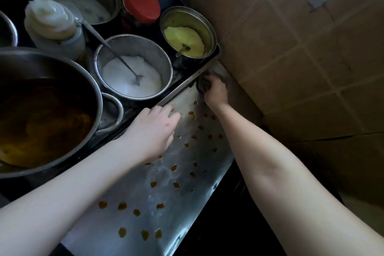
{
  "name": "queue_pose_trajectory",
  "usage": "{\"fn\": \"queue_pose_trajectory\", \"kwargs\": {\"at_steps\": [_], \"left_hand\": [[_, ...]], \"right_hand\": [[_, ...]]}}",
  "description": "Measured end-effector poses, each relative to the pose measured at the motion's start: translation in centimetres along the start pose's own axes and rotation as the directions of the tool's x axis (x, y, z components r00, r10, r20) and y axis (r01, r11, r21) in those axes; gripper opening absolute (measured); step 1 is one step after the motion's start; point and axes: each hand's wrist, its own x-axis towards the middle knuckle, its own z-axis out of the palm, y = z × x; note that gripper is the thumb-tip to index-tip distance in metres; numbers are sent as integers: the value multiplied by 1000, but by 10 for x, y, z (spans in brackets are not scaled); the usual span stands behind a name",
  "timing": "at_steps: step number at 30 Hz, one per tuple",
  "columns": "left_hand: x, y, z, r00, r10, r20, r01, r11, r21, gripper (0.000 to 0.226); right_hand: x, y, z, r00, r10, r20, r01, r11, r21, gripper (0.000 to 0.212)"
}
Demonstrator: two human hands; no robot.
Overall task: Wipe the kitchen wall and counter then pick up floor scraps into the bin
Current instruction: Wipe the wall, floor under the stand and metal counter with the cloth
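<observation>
The steel counter [162, 199] runs from bottom centre up to the corner and is dotted with several orange-brown drops. My right hand [215, 91] is at the far end of the counter, closed on a dark cloth [201, 83] pressed against the counter beside the tray's rim. My left hand [154, 131] rests flat on the counter by the tray's edge, fingers apart and holding nothing. The tiled wall [301, 52] rises right behind my right hand.
A metal tray [187, 84] on the left holds a pot of white powder [133, 68] with a spoon, a pot of yellow paste [188, 33], a red-lidded jar [141, 4] and a squeeze bottle [54, 25]. A big steel bowl [41, 114] of orange sauce stands at left.
</observation>
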Motion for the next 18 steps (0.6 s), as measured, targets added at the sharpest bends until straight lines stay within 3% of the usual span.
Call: {"fn": "queue_pose_trajectory", "kwargs": {"at_steps": [9, 13, 18], "left_hand": [[-24, -5, 0, 997, -14, 72, 14, 1000, -7, 41], [-32, -6, 0, 995, -21, 96, 22, 1000, -7, 42], [-40, -5, -3, 994, -32, 105, 34, 999, -15, 42]], "right_hand": [[-69, 39, 3, 966, -224, 131, 229, 973, -26, 39], [-96, 77, -14, 980, -173, 101, 178, 983, -40, 35], [-125, 94, -13, 999, 29, -19, -29, 999, -28, 33]]}}
